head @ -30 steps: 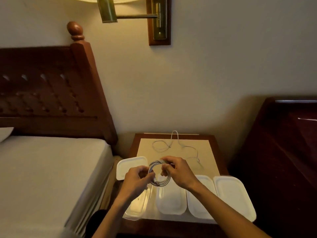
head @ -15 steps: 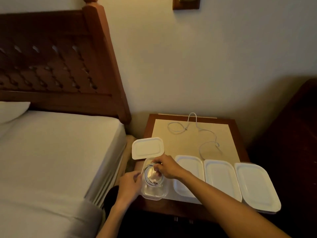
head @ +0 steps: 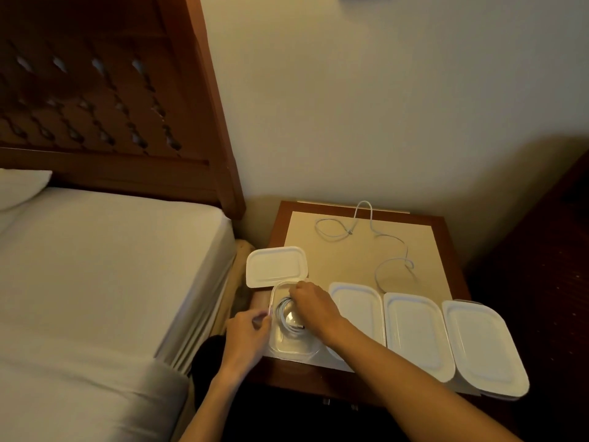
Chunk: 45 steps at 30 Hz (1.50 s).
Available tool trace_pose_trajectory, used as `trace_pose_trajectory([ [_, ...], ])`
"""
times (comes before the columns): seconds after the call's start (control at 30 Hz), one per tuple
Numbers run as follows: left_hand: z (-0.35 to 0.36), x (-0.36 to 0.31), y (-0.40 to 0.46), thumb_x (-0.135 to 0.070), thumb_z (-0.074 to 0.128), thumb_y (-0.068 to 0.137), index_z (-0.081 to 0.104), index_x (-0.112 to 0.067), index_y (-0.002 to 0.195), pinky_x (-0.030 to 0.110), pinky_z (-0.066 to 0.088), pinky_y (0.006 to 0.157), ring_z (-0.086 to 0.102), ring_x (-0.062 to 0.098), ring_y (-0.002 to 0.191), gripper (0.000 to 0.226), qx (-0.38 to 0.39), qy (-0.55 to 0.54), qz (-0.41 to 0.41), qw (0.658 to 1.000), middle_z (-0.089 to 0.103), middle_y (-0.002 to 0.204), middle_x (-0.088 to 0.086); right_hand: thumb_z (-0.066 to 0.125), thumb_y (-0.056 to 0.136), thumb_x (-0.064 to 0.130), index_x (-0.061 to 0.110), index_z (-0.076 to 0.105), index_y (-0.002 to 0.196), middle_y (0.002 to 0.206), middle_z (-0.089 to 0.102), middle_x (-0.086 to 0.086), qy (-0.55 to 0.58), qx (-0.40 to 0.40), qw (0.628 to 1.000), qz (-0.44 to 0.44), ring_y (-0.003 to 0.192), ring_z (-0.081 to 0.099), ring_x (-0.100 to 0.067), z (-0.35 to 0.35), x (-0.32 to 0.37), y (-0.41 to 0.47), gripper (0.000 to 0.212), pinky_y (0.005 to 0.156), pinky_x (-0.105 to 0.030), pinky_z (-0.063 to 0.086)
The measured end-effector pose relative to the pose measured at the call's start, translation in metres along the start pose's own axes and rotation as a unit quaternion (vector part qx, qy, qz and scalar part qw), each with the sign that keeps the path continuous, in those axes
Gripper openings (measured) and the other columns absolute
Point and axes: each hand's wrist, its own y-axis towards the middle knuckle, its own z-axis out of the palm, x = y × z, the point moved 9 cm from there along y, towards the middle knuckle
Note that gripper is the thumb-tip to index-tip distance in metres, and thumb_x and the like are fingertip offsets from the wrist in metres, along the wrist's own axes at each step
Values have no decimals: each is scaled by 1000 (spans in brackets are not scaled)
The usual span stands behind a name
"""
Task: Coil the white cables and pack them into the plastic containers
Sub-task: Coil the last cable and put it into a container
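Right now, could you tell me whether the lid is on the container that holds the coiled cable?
No, the open container has its lid lying behind it on the nightstand.

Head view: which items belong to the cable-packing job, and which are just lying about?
Job:
- coiled cable in the open container
- loose white lid
- uncoiled white cable
- three lidded containers
- right hand, fingers on the coil
- left hand at the container's rim

Lying about:
- bed
- headboard
- nightstand
- pillow
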Motion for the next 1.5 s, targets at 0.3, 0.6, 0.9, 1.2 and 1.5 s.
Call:
trace_pose_trajectory([
  [0.3,4,-4,10,-29,62,92,76,-21,100,19,50,68,65,1,75,18,-3,15,3,1000,73,85,-14,59,93,10,3,63,115,118,58,-14,-86,-34,996,-19,106,52,-28,-2,-4,-8,23,81,-34,46],
  [0.6,2,-8,15,-26,62,92,76,-25,99,13,43,61,63,-1,72,17,13,53,0,999,72,86,-16,59,92,17,15,69,100,95,63,1,108,-261,958,40,86,56,-14,-74,-65,-38,12,70,-27,51],
  [0.9,-2,-72,20,-28,60,92,71,-23,105,19,52,75,63,6,85,18,-90,104,91,986,70,103,-10,70,80,54,5,42,129,135,45,-18,205,-249,783,532,124,43,-34,-93,-215,-97,75,99,-49,40],
  [1.2,87,-172,46,-29,60,92,72,-26,103,13,46,72,58,3,80,17,19,115,218,969,70,103,-12,47,88,67,9,56,124,134,53,-15,257,-43,792,551,125,46,-35,-66,-246,-75,69,103,-45,37],
  [1.5,102,-263,78,-2,59,89,62,-23,120,25,54,84,58,1,93,36,43,43,328,943,63,120,-4,40,103,18,5,59,92,55,51,0,542,-171,772,285,49,50,-13,-157,-221,-28,26,55,-30,49],
])
